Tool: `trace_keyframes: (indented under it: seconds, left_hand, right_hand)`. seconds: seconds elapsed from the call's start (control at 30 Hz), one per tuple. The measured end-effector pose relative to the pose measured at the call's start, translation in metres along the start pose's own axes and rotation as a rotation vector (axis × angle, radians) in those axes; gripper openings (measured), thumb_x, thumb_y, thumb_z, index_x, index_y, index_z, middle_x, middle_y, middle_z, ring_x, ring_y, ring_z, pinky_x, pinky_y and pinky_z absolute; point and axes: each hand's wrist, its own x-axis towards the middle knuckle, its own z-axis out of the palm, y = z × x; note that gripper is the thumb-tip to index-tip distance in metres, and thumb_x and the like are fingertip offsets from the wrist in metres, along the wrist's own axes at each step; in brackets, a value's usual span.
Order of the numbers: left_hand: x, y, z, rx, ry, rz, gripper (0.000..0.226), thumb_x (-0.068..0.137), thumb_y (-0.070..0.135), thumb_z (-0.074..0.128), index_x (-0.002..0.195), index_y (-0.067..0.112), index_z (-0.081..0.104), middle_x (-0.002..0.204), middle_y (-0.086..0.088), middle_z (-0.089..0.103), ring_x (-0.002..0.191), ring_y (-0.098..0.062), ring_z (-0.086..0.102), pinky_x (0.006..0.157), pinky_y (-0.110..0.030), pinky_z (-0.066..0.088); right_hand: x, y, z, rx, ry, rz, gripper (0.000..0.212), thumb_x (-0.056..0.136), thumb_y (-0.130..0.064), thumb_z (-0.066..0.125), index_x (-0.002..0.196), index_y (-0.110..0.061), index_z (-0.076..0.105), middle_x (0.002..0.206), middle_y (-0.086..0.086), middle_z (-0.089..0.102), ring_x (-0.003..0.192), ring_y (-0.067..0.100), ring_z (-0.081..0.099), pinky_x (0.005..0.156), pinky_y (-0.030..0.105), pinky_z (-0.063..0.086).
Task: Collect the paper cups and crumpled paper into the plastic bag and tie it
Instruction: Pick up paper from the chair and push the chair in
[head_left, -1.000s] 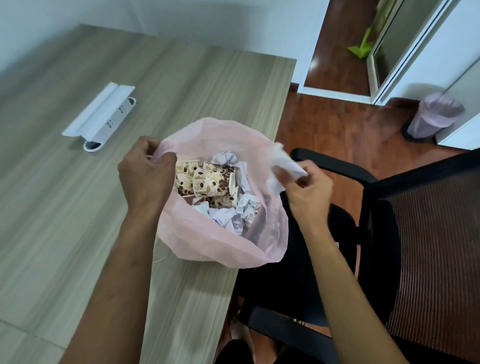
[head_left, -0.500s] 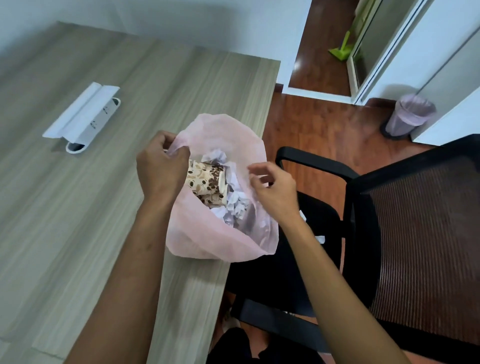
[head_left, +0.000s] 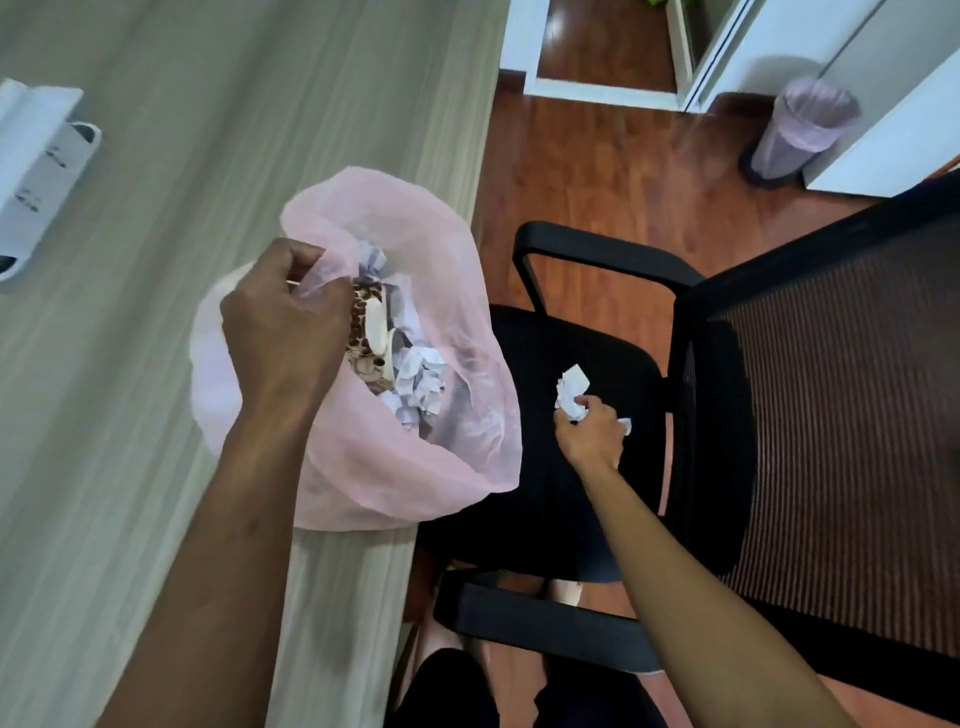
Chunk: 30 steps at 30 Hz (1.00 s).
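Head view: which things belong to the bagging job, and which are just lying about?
Job: plastic bag, paper cups and crumpled paper inside it, loose paper on the chair seat.
Lying about: white power strip, office chair, lined bin.

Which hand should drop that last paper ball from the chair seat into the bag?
Right. The right hand already grips the crumpled paper on the chair seat, beside the bag's open mouth. The left hand is busy pinching the plastic bag rim, holding it open.
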Motion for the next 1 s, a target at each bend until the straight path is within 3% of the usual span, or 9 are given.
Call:
trace_keyframes:
  seconds: [0.13,0.27,0.4,0.47,0.63,0.8,1.0]
  left_hand:
    - [0.0,-0.014,0.012,-0.027,0.01,0.037,0.006,0.079,0.018,0.061,0.084,0.02,0.064,0.068,0.017,0.058,0.063,0.005,0.05,0.064,-0.013,0.04]
    - [-0.002,-0.029,0.022,-0.035,0.022,0.06,0.006,0.081,0.022,0.063,0.086,0.022,0.066,0.073,0.014,0.062,0.072,-0.003,0.056,0.07,-0.021,0.047]
    - [-0.003,-0.043,0.028,-0.073,0.043,0.021,0.011,0.084,0.032,0.062,0.089,0.024,0.067,0.087,0.004,0.071,0.083,-0.014,0.068,0.077,-0.037,0.055]
    - [-0.006,-0.043,0.027,-0.098,0.03,0.018,0.006,0.085,0.033,0.06,0.087,0.032,0.065,0.094,0.003,0.072,0.089,-0.014,0.068,0.081,-0.036,0.055]
    - [-0.004,-0.04,0.023,-0.094,-0.01,0.054,0.013,0.085,0.026,0.062,0.08,0.037,0.058,0.088,0.005,0.068,0.08,-0.011,0.064,0.076,-0.033,0.052]
    - [-0.001,-0.029,0.014,-0.144,0.019,0.036,0.017,0.083,0.021,0.064,0.077,0.036,0.058,0.077,0.015,0.063,0.071,0.0,0.057,0.07,-0.022,0.048]
    - [-0.002,-0.015,-0.013,-0.201,0.074,-0.012,0.007,0.081,0.016,0.064,0.086,0.021,0.064,0.079,0.01,0.064,0.071,-0.002,0.057,0.07,-0.022,0.047]
  right_hand:
    - [0.037,0.032,0.017,-0.038,-0.063,-0.016,0.064,0.082,-0.022,0.07,0.14,-0.015,0.045,0.144,0.01,0.042,0.123,0.031,0.051,0.095,0.037,0.046]
    - [0.071,0.055,0.029,-0.171,-0.113,0.057,0.079,0.082,-0.017,0.071,0.15,-0.02,0.031,0.154,0.009,0.032,0.135,0.032,0.04,0.103,0.038,0.04]
    - [0.081,0.077,0.036,-0.355,-0.19,0.169,0.067,0.082,-0.023,0.069,0.143,-0.023,0.04,0.138,0.015,0.046,0.126,0.039,0.044,0.097,0.042,0.044]
    - [0.077,0.089,0.039,-0.368,-0.176,0.175,0.055,0.082,-0.023,0.07,0.134,-0.02,0.051,0.131,0.017,0.051,0.12,0.038,0.049,0.095,0.042,0.048]
    - [0.044,0.096,0.047,-0.217,-0.214,0.194,0.04,0.08,-0.03,0.074,0.114,-0.013,0.062,0.11,0.015,0.067,0.1,0.033,0.064,0.08,0.036,0.055]
    - [0.009,0.067,0.043,0.057,-0.191,0.18,0.034,0.079,-0.036,0.075,0.101,-0.011,0.068,0.096,0.009,0.07,0.096,0.028,0.066,0.072,0.025,0.042]
    - [-0.015,-0.011,-0.01,0.465,-0.077,0.201,0.033,0.072,-0.044,0.074,0.095,-0.02,0.069,0.087,-0.002,0.071,0.084,0.018,0.069,0.079,0.035,0.056]
